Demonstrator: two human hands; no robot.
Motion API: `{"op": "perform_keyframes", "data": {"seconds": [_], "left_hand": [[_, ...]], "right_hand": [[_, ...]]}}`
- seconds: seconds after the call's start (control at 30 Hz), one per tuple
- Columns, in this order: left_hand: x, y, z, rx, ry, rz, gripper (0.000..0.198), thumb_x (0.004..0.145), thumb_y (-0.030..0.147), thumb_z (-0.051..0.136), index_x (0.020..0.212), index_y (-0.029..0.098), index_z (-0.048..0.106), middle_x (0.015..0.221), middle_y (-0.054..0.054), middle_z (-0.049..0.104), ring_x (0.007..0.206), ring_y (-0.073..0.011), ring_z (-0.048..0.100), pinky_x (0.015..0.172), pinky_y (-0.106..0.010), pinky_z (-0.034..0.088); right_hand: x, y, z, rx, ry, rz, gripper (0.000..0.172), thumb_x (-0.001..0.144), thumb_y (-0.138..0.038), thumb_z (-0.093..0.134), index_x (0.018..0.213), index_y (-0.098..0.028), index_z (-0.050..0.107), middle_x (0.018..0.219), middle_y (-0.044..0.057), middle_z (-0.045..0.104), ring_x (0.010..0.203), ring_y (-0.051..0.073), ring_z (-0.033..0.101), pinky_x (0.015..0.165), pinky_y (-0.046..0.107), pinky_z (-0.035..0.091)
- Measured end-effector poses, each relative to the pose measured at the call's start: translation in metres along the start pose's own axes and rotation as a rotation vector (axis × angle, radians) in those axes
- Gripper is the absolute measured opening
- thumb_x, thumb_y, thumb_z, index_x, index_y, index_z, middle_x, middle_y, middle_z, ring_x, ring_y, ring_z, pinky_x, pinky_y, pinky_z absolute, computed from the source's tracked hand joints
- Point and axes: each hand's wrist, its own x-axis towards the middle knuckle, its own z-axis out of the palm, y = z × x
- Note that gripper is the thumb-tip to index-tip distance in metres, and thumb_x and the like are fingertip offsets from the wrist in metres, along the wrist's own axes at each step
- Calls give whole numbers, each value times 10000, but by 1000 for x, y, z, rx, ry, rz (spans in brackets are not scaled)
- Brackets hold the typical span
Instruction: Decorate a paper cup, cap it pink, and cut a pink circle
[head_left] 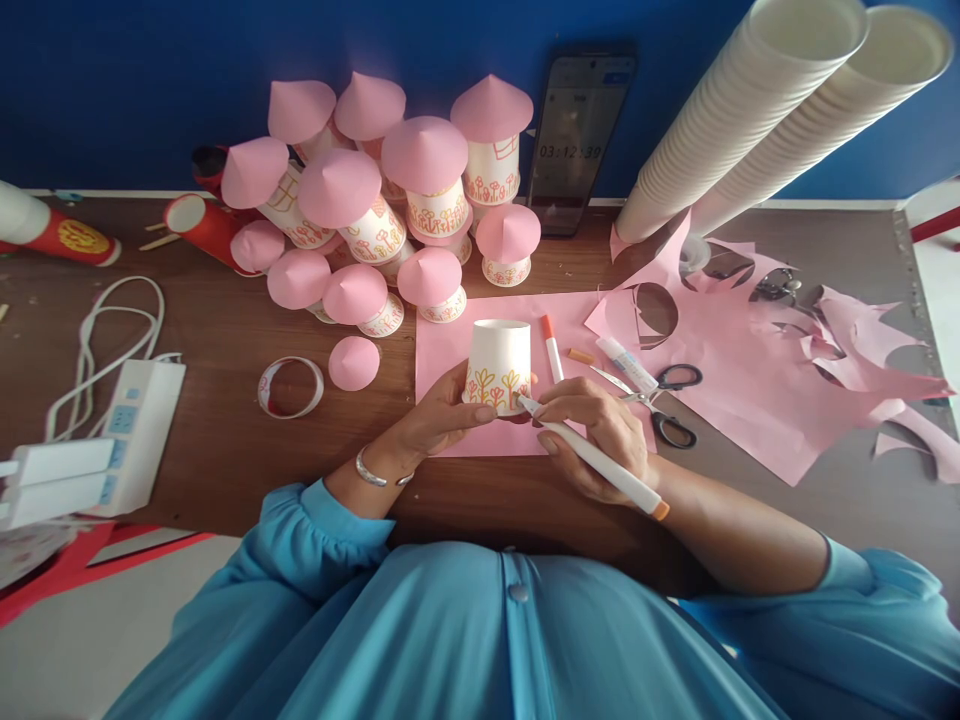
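A white paper cup [499,350] is upside down in my left hand [442,415], whose fingers wrap round its lower side. Orange and pink flowers run along the cup near its rim. My right hand [600,435] is closed on a white marker [604,468] with an orange end, its tip at the cup's flowered band. Beneath both hands lies a pink paper sheet [442,345]. On it are a red-capped marker [552,348], a loose orange cap [580,355] and a glue stick [626,364]. Scissors [660,400] with black handles lie to the right.
Decorated cups with pink cone roofs [424,155] crowd the back. A phone [581,140] leans on the blue wall beside tall cup stacks [742,110]. Pink paper scraps [780,400] spread right. A tape roll [291,388] and a power strip [146,430] lie left.
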Motion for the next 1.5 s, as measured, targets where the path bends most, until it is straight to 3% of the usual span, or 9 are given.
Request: {"op": "perform_keyframes", "data": {"seconds": [0.6, 1.03, 1.5], "left_hand": [[0, 0, -2, 42, -25, 22, 422, 826, 330, 826, 1216, 200, 732, 1117, -114, 789, 1015, -264, 755, 898, -369, 603], [1, 1, 2, 45, 25, 5, 467, 772, 340, 867, 1192, 189, 732, 1075, -108, 791, 975, -268, 752, 877, -383, 595], [2, 0, 0, 84, 5, 7, 441, 754, 317, 890, 1145, 188, 733, 1051, -77, 780, 950, -211, 735, 879, -318, 568]], "right_hand": [[3, -5, -3, -38, -53, -8, 142, 947, -140, 570, 1075, -204, 564, 806, 49, 669, 700, 185, 705, 566, 292, 598], [3, -4, -2, -29, -46, -14, 149, 936, -131, 576, 1066, -204, 571, 807, 50, 675, 709, 185, 710, 571, 292, 601], [2, -3, -1, -8, -27, -29, 146, 926, -120, 581, 1048, -200, 577, 830, 56, 668, 712, 187, 697, 575, 304, 602]]}}
